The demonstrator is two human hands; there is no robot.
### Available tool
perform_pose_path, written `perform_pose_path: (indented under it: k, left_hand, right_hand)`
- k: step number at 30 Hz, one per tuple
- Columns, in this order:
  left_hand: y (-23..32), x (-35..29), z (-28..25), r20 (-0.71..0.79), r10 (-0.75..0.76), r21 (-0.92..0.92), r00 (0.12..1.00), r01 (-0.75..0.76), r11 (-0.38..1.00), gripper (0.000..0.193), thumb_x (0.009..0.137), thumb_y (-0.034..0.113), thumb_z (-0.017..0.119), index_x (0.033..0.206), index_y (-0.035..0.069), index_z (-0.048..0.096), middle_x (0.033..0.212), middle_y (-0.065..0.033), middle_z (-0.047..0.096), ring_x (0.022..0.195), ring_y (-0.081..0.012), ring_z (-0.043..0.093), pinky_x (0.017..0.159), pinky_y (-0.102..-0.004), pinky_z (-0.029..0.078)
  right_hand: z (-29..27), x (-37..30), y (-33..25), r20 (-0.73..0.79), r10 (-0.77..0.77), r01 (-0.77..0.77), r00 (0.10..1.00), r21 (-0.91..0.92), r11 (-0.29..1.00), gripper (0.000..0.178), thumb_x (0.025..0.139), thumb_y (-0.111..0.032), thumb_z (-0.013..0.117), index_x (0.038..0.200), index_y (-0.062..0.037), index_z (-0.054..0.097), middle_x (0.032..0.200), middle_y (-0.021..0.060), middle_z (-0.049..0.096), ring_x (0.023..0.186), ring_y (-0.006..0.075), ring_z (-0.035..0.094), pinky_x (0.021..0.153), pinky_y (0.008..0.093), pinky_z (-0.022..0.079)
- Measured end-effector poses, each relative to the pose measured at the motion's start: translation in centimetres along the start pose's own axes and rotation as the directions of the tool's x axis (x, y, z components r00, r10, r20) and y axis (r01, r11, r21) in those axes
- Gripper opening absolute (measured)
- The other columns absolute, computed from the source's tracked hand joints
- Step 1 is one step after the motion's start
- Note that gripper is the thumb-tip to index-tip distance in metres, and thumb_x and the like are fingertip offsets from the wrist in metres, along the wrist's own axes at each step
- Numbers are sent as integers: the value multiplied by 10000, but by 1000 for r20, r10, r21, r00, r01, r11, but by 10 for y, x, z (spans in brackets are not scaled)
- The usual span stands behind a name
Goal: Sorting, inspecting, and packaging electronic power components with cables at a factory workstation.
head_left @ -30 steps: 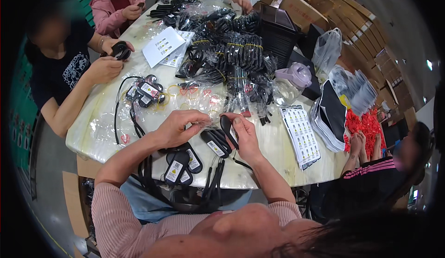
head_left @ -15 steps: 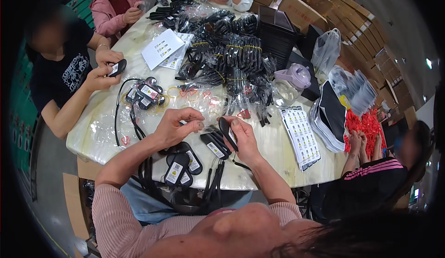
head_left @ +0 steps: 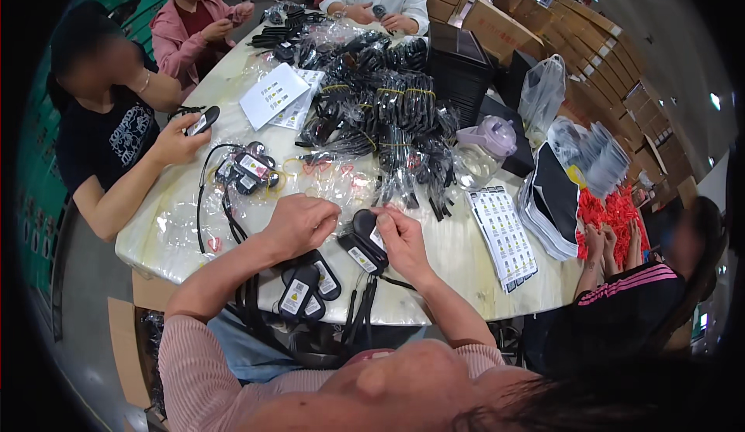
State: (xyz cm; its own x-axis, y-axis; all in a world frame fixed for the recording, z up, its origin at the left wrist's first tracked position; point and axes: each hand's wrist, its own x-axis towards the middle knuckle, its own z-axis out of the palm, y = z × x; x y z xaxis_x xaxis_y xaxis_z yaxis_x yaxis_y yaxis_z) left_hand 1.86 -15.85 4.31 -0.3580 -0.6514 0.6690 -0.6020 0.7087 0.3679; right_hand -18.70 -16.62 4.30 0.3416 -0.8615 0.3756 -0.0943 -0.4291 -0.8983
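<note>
In the head view, your right hand (head_left: pixel 403 243) pinches a black oblong device (head_left: pixel 362 221) by its edge, over labelled black devices (head_left: pixel 362 256) at the table (head_left: pixel 462 269). It looks light, stiff, slippery (probably smooth plastic); grip the rim. Your left hand (head_left: pixel 304 222) is curled; whether it holds anything, I cannot tell.

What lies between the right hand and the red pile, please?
In the head view, rightward from the right hand, come a stretch of pale tabletop, the printed labels, then a black-and-white stack, with the red pile beyond.
</note>
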Motion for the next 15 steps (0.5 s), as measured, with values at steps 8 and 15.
perform_pose_path:
  k: [8, 15]
  left_hand:
    - [-9, 3, -3, 97, -596, -593, 797, 527, 609, 70, 815, 60, 539, 834, 5, 579, 699, -43, 602, 637, -59, 558, 553, -216, 430]
    - [1, 1, 8, 116, -552, -765, 826, 428, 481, 199, 889, 82, 472, 1070, 0, 451, 917, -91, 625, 771, -106, 587, 678, -226, 460]
  right_hand:
    - [5, 1, -14, 107, 304, -322, 947, 360, 876, 414, 817, -102, 493, 1216, -20, 420, 694, -17, 485, 611, 32, 408, 548, 184, 322]
    - [21, -9, -9, 173, -24, 16, 985, 46, 999, 553, 779, -100, 593, 1274, -36, 354, 713, 12, 500, 599, 69, 456, 546, 188, 358]
